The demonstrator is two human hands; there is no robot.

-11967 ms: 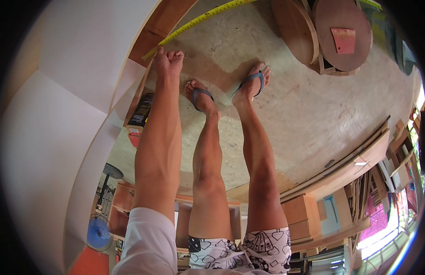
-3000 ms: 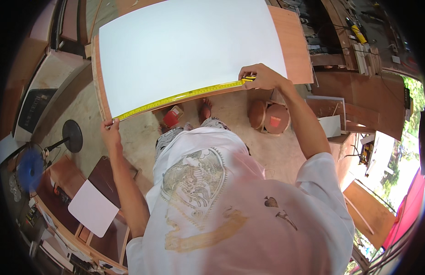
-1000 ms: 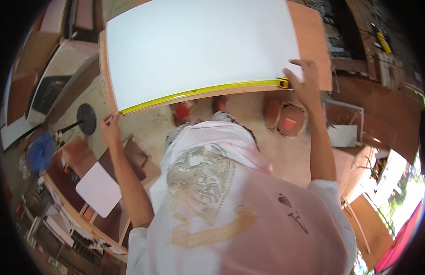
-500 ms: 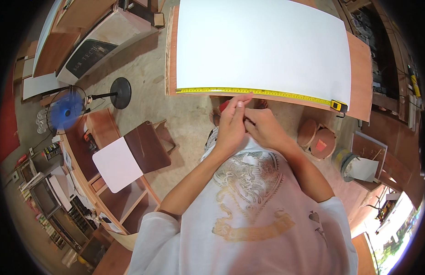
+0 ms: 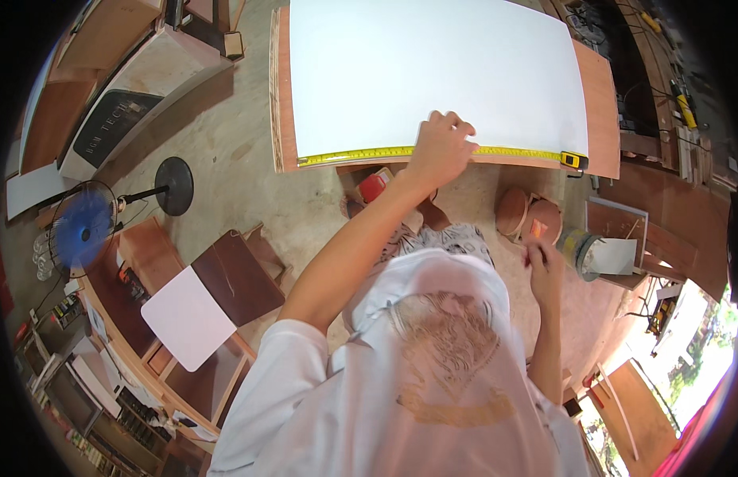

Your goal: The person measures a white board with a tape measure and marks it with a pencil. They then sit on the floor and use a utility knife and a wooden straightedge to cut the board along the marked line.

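A yellow tape measure [image 5: 520,152] lies pulled out along the near edge of a white sheet [image 5: 433,71], its black-and-yellow case [image 5: 574,160] at the right end. My left hand [image 5: 442,149] reaches over the middle of the blade, covering part of it, with loosely bent fingers apart and nothing seen in them. Lower on the right, my right hand [image 5: 543,258] hangs beside a round wooden stool [image 5: 512,216]. Just beyond its fingertips shows a small orange-red piece [image 5: 537,228]. The right fingers look bent but are blurred, so their grip is unclear.
Brown plywood [image 5: 603,111] lies under the white sheet. To the left stand a blue fan [image 5: 84,232] on a round base and a wooden cabinet frame [image 5: 226,381] with a white panel [image 5: 188,318] on it. A red object [image 5: 374,185] sits below the bench edge.
My hands, together before my chest earlier, have parted. The left has moved forward over the tape and sheet; the right has gone out to the right, beside the stool. The view has shifted.
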